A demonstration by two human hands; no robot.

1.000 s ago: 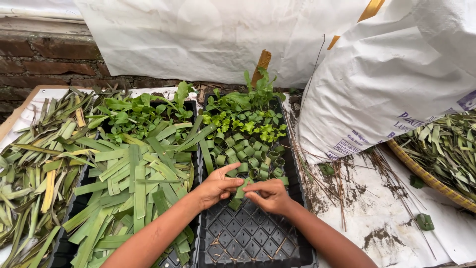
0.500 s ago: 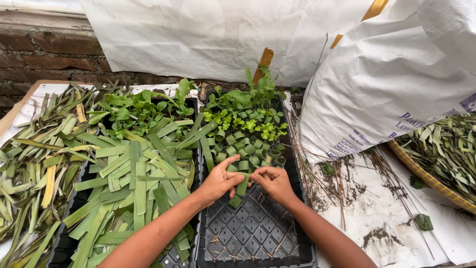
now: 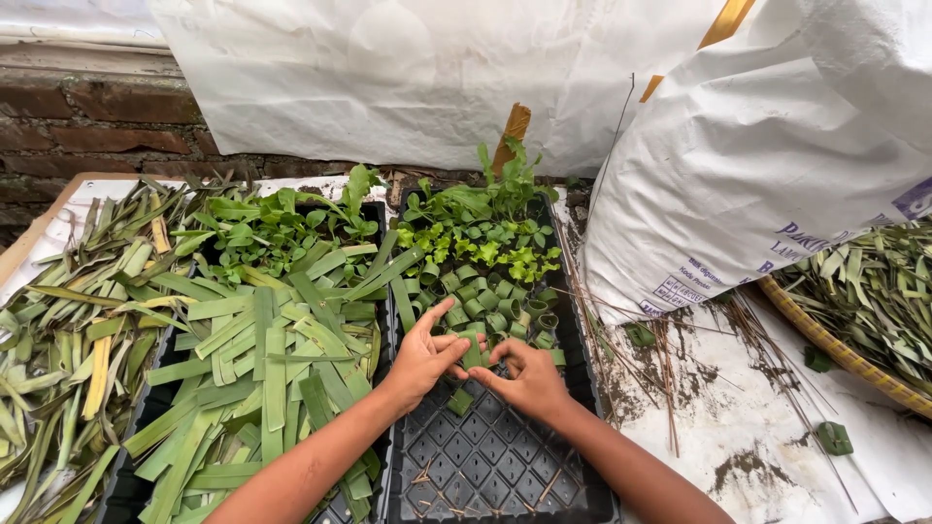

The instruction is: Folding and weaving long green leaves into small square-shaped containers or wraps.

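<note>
A small green leaf strip (image 3: 473,351), seemingly rolled into a cup, stands upright at centre frame above the black seedling tray (image 3: 485,466), lower centre.

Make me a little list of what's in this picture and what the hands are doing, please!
left hand: pinches a rolled leaf cup
right hand: fingers touch the same cup
black tray: near cells bare, far cells hold leaf cups and seedlings
cut leaf strips: piled left of the tray
white sack: to the right
woven basket: far right, holds leaves
</note>
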